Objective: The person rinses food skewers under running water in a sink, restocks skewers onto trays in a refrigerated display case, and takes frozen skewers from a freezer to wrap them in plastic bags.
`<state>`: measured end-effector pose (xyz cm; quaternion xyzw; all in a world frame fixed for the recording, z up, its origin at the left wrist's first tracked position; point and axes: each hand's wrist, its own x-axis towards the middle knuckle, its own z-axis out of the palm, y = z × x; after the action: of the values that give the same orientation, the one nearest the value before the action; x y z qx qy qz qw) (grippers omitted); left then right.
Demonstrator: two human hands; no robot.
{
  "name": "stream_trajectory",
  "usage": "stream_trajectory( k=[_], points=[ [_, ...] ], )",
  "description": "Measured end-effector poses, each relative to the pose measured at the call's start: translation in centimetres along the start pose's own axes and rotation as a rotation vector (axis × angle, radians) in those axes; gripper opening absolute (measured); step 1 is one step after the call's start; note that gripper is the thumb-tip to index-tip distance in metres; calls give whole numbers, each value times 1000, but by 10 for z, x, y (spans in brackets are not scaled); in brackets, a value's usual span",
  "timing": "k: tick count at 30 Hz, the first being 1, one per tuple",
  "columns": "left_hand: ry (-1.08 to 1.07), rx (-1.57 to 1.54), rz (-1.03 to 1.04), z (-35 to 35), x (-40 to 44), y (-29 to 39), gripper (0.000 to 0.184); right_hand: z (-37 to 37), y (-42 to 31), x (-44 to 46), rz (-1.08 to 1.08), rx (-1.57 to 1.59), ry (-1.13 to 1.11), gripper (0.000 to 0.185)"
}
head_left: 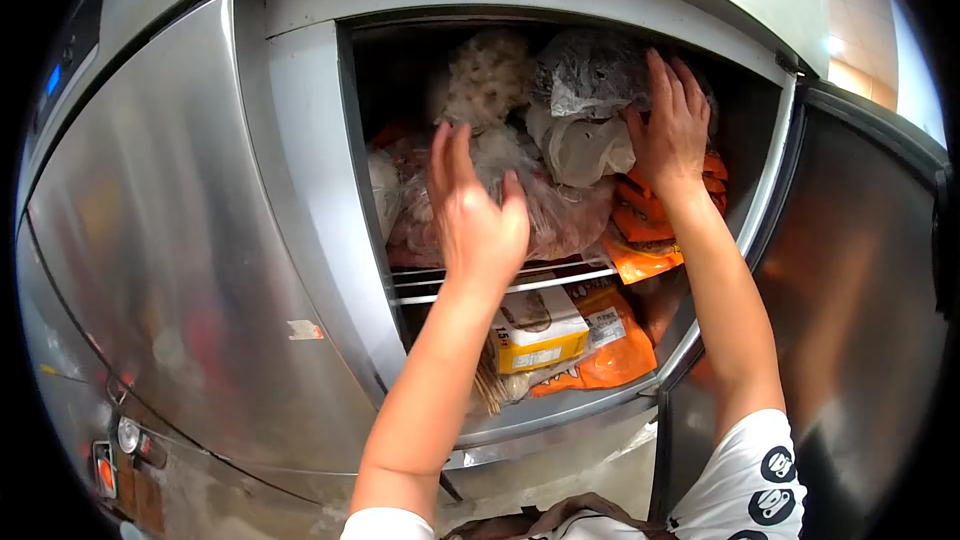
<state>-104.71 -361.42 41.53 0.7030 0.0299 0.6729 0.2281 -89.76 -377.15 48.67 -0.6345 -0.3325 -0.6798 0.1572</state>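
Both hands reach into an open steel cabinet with bagged goods on a wire shelf (420, 289). My left hand (477, 210) has its fingers apart, in front of a clear plastic bag of pinkish contents (570, 215). My right hand (673, 125) is open too, its fingers spread beside a dark plastic-wrapped bundle (590, 70) at the upper right. Between the hands lies a whitish bag (582, 148). A bag of pale lumpy pieces (487, 75) sits at the top. Orange packets (645, 230) lie below my right wrist.
Under the wire shelf are a white and yellow box (540, 330) and an orange bag (620, 355). The open door (860, 310) stands at the right. A closed steel door (170, 230) is at the left. A can (130, 437) shows at the lower left.
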Motion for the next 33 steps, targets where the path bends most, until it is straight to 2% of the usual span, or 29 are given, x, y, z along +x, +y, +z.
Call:
stream_trajectory(
  k=[2, 6, 8, 9, 11, 14, 21, 24, 27, 29, 33],
  points=[
    [13, 206, -91, 16, 21, -11, 64, 3, 5, -2, 1, 15, 17, 73],
    [-95, 320, -228, 38, 63, -29, 79, 4, 14, -2, 38, 25, 37, 77],
    [-209, 425, -269, 50, 78, -40, 97, 8, 15, -5, 50, 50, 26, 77],
    [-205, 433, -272, 54, 83, -42, 97, 9, 16, -6, 49, 59, 27, 77],
    [-273, 608, -250, 62, 94, -44, 108, 11, 18, -7, 37, 82, 60, 76],
    [-313, 628, -174, 70, 97, -51, 116, 14, 18, -9, 46, 97, 59, 75],
    [-297, 609, -181, 82, 102, -64, 103, 16, 20, -12, -7, 115, 69, 71],
    [-316, 627, -127, 75, 112, -66, 107, 17, 21, -11, 14, 77, 61, 70],
    [-272, 591, -92, 73, 116, -73, 101, 16, 23, -12, -1, 85, 61, 69],
    [-191, 607, 1, 74, 115, -81, 93, 16, 22, -12, 1, 62, 80, 71],
    [-271, 566, -90, 68, 116, -81, 82, 19, 26, -15, 74, 94, 24, 73]
  ],
)
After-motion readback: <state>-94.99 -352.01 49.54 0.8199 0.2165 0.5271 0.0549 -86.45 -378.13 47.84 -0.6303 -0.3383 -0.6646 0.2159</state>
